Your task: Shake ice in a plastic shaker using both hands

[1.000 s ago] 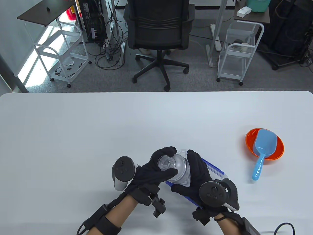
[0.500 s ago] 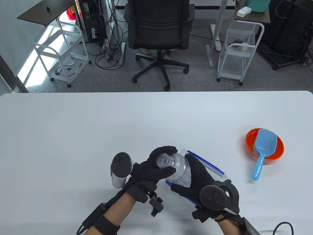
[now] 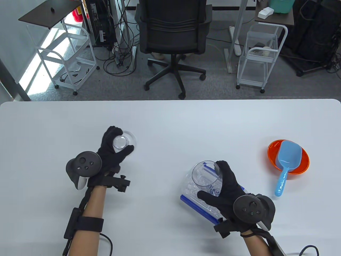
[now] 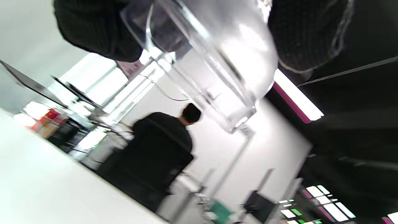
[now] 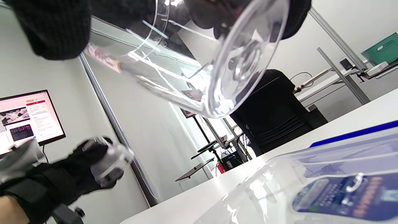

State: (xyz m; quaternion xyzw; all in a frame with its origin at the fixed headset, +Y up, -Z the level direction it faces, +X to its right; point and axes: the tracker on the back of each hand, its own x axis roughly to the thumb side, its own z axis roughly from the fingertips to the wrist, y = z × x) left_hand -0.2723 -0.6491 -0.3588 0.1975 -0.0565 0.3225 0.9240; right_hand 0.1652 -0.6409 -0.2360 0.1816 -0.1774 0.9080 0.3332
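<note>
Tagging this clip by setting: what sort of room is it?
Likely an office or lab workspace, not a kitchen: a swivel office chair, tangled cables by equipment, and a lit computer monitor.

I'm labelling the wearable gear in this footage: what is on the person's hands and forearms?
Both hands, left hand and right hand, wear black knit gloves covering the fingers. A dark round-faced tracker with small buttons and a pale underside is strapped to the back of each, the left tracker and the right tracker. Black wrist brackets, a black forearm strap and black cables follow. No sleeves show.
</note>
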